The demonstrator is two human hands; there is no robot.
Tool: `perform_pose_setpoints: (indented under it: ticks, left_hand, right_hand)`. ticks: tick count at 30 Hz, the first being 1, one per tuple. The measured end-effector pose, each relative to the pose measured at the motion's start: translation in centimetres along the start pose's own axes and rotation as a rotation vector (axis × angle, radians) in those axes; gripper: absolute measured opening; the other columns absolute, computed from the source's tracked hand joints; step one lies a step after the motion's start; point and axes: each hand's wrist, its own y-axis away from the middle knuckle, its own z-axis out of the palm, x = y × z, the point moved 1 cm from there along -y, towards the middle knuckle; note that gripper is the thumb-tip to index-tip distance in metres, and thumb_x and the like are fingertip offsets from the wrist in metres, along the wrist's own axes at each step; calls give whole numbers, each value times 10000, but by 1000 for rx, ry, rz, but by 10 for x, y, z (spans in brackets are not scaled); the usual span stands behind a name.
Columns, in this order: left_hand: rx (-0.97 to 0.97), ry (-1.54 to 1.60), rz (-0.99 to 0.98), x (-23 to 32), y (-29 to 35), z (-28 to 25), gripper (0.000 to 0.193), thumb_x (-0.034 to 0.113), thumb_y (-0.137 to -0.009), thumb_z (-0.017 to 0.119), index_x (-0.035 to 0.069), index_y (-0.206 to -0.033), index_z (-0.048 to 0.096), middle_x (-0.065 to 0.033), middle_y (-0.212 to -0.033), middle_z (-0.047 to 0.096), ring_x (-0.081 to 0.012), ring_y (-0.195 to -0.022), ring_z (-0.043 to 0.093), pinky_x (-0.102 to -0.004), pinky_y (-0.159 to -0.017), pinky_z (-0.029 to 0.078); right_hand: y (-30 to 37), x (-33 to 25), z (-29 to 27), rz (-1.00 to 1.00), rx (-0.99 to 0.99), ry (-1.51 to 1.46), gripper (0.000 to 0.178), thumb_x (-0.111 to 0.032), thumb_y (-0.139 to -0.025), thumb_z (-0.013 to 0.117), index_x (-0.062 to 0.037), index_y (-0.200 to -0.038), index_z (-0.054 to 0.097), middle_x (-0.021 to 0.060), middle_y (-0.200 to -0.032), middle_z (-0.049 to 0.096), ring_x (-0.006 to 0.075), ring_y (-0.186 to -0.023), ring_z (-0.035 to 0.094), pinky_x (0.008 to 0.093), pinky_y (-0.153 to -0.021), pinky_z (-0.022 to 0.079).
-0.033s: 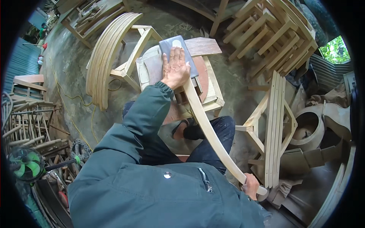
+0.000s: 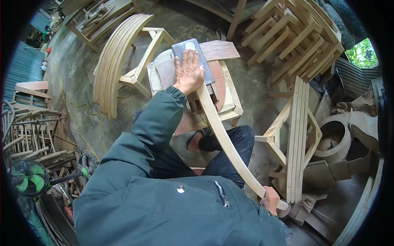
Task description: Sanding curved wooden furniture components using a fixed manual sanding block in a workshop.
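Observation:
My left hand lies flat, fingers stretched out, on a grey rectangular pad with a pale oval spot at its top. Under the pad is a small wooden stand with scrap boards on top. From beside the pad a long, gently curved wooden strip runs down toward me at a slant; its far end is hidden by the pad and my hand. Close to my body at the lower right, my right hand is wrapped around the strip's near end.
Curved wooden strips lean on a frame at the left. Straight strips rest on another frame at the right. A stack of wooden parts stands at the far right. At the lower left is a green-bladed fan; a yellow cord crosses the floor.

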Motion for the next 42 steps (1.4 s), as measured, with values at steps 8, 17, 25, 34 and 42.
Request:
perform_pose_setpoints:
  ticks: [8, 17, 25, 34, 42]
  left_hand:
    - [17, -5, 11, -68, -76, 3, 746, 315, -992, 497, -56, -1602, 279, -249, -1697, 232, -400, -1603, 157, -633, -1263, 168]
    - [152, -59, 80, -146, -154, 10, 718, 316, -980, 474, -43, -1582, 322, -250, -1680, 275, -404, -1586, 211, -592, -1263, 233]
    - [100, -18, 124, -17, -15, 10, 808, 314, -948, 580, -79, -1592, 290, -281, -1677, 257, -436, -1593, 175, -620, -1264, 190]
    - [65, 80, -4, 17, 27, 1, 788, 287, -957, 548, -81, -1598, 275, -264, -1696, 212, -407, -1606, 126, -646, -1268, 106]
    - [92, 2, 77, -62, -68, 7, 769, 277, -942, 532, -95, -1572, 295, -298, -1648, 282, -450, -1570, 212, -654, -1238, 227]
  right_hand:
    - [-78, -35, 6, -81, 52, -61, 375, -141, -749, 800, -90, -1089, 652, 117, -836, 597, 333, -796, 634, 441, -678, 478]
    - [-136, -51, -7, -202, 29, -37, 643, -244, -705, 856, -113, -1292, 626, 105, -839, 588, 313, -761, 618, 435, -672, 475]
    - [45, 61, -10, -12, -168, 50, 663, -308, -688, 850, -121, -1282, 624, 131, -836, 584, 341, -806, 615, 457, -711, 470]
    - [51, 46, -11, -34, -197, 15, 728, -273, -681, 903, -86, -1310, 588, 136, -872, 601, 343, -809, 619, 455, -699, 488]
    - [-25, 7, -26, -312, -42, -25, 705, -161, -742, 849, -208, -1395, 587, 96, -867, 561, 312, -775, 583, 431, -672, 459]
